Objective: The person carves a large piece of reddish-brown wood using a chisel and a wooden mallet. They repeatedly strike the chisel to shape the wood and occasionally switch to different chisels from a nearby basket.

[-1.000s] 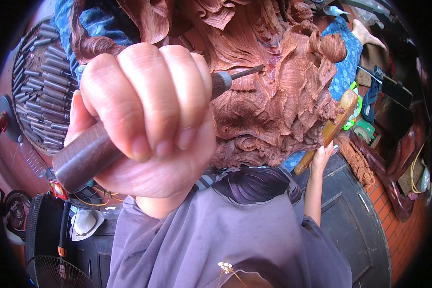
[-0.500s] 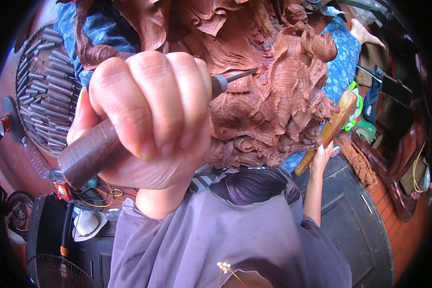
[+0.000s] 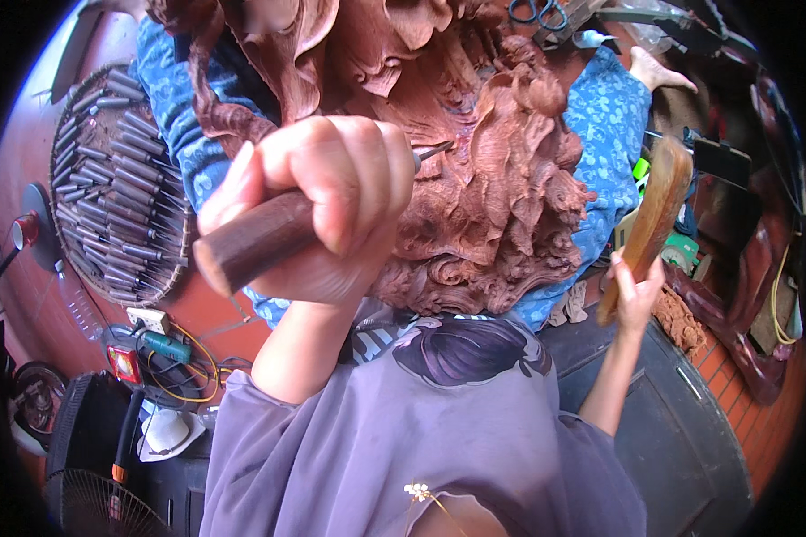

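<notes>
My left hand (image 3: 336, 192) is wrapped round the dark wooden handle of a carving chisel (image 3: 255, 240). The thin metal blade pokes out past my fist, its tip over or against the carving's surface; I cannot tell whether it touches. This reddish-brown wood carving (image 3: 484, 192), full of curling leaf-like folds, lies across my lap between my legs. Off to the right, my right hand (image 3: 634, 291) grips the lower end of a wooden mallet (image 3: 658, 197), a flat worn bar tilted upward and apart from the chisel.
A round basket (image 3: 121, 183) holding several dark-handled chisels sits at the left. Below it lie a power strip (image 3: 149, 319), cables and a clear bottle (image 3: 79, 304). A fan (image 3: 107, 506) stands at the lower left. At the right are a phone (image 3: 724, 161) and a dark polished wood piece (image 3: 748, 304).
The mallet has swung up and to the right, away from the carving, with my right hand. My left hand and the chisel appear smaller and slightly further right as the view shifts.
</notes>
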Action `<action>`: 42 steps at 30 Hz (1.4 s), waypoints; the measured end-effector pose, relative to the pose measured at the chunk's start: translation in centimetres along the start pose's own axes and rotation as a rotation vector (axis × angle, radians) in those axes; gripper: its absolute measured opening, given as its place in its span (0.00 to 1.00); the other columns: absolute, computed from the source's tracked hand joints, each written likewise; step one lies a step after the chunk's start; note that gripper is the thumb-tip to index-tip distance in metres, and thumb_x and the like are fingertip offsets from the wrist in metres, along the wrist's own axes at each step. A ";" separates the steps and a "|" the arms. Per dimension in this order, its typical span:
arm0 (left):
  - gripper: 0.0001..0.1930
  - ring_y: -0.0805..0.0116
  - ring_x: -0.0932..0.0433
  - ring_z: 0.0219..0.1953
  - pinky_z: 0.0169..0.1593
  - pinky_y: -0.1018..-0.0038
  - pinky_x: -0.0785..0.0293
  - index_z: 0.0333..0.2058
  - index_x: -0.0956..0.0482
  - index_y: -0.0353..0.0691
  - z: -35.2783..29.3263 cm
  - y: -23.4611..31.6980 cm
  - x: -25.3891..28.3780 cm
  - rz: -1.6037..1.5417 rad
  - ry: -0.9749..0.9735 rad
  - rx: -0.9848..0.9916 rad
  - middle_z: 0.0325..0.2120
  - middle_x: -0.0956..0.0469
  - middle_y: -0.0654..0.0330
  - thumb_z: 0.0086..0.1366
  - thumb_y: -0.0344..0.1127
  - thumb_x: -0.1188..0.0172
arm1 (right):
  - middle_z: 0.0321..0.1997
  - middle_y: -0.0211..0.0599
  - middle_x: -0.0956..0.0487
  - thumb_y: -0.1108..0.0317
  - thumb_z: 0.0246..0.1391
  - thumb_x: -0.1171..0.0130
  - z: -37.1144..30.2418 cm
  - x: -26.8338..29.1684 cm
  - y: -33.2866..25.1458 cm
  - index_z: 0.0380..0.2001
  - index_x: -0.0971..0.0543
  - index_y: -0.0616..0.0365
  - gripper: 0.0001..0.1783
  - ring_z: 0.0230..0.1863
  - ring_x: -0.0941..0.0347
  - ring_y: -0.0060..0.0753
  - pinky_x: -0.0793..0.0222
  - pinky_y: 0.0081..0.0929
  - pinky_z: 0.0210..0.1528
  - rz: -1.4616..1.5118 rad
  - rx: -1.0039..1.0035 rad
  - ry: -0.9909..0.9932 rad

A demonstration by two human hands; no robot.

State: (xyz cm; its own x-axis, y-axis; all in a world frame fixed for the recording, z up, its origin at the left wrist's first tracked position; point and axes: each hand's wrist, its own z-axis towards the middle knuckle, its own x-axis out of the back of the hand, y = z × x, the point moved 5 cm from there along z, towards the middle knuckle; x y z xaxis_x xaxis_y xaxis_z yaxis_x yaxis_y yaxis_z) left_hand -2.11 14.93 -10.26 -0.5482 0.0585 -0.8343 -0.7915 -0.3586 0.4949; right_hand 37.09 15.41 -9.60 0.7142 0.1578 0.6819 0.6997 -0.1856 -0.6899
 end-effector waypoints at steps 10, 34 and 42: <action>0.33 0.56 0.25 0.48 0.51 0.61 0.28 0.56 0.35 0.39 -5.8 -3.5 5.5 -0.240 0.498 -0.051 0.46 0.26 0.52 0.66 0.62 0.61 | 0.49 0.49 0.21 0.74 0.37 0.36 1.6 -3.0 -30.3 0.56 0.27 0.62 0.36 0.44 0.22 0.44 0.27 0.33 0.51 -0.715 1.227 -0.316; 0.24 0.58 0.23 0.47 0.53 0.61 0.29 0.49 0.26 0.39 -5.4 -3.0 2.7 1.229 0.164 -0.486 0.43 0.22 0.56 0.62 0.50 0.45 | 0.30 0.37 0.22 0.75 0.38 0.40 -0.1 -0.4 -31.9 0.49 0.19 0.55 0.28 0.27 0.27 0.37 0.31 0.28 0.31 -0.816 1.433 -0.169; 0.21 0.58 0.22 0.47 0.53 0.61 0.29 0.47 0.23 0.39 -4.6 -3.4 1.3 1.462 0.139 -0.622 0.41 0.21 0.58 0.60 0.47 0.40 | 0.41 0.46 0.20 0.76 0.39 0.40 0.7 1.6 -28.5 0.50 0.20 0.56 0.27 0.38 0.22 0.46 0.26 0.35 0.43 -0.774 1.345 -0.148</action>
State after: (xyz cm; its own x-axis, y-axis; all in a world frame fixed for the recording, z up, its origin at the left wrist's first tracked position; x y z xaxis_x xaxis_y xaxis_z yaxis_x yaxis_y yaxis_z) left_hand 1.15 11.99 -14.12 -0.6477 -0.7304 0.2168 0.6176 -0.3368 0.7108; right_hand 18.32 21.64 10.98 0.1241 -0.0940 0.9878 0.3273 0.9437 0.0487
